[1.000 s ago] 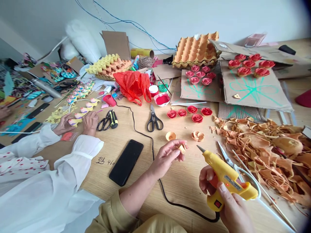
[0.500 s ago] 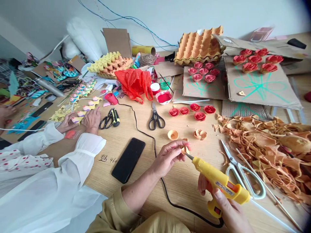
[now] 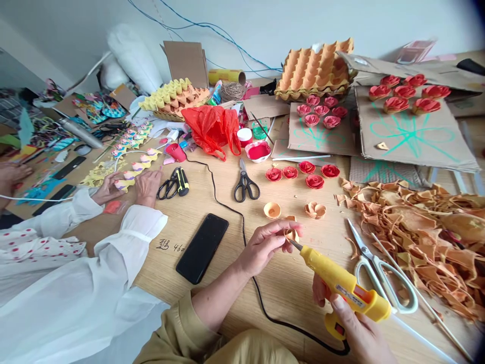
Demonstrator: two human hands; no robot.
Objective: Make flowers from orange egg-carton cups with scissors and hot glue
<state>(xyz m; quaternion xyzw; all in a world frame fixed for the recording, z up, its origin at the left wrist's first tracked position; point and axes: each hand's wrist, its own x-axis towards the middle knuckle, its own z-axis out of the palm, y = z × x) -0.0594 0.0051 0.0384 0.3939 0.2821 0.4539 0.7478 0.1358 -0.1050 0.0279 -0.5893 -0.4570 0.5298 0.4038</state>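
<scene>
Between the fingertips of my left hand [image 3: 267, 245] is a small curled piece of orange egg carton [image 3: 291, 234]. My right hand [image 3: 352, 318] grips a yellow hot glue gun [image 3: 333, 273], whose metal nozzle touches or nearly touches the curled piece. A white glue stick [image 3: 417, 336] juts from the gun's back end. Just beyond my left hand sit a plain carton cup [image 3: 272, 210] and an unpainted carton flower [image 3: 315, 210]. Several red painted flowers [image 3: 314, 181] lie farther back.
White-handled scissors [image 3: 379, 273] and a thin stick lie right of the gun, beside a heap of carton scraps [image 3: 424, 237]. A black phone [image 3: 202, 247] and the gun's cord [image 3: 248, 253] lie to the left. Black scissors [image 3: 245, 184] and red paint [image 3: 258, 150] are ahead. A co-worker's hands [image 3: 147, 187] work at left.
The curled piece has turned slightly in my left fingers, showing more of its rolled opening. The glue gun stays close to it. The whole view has shifted a little.
</scene>
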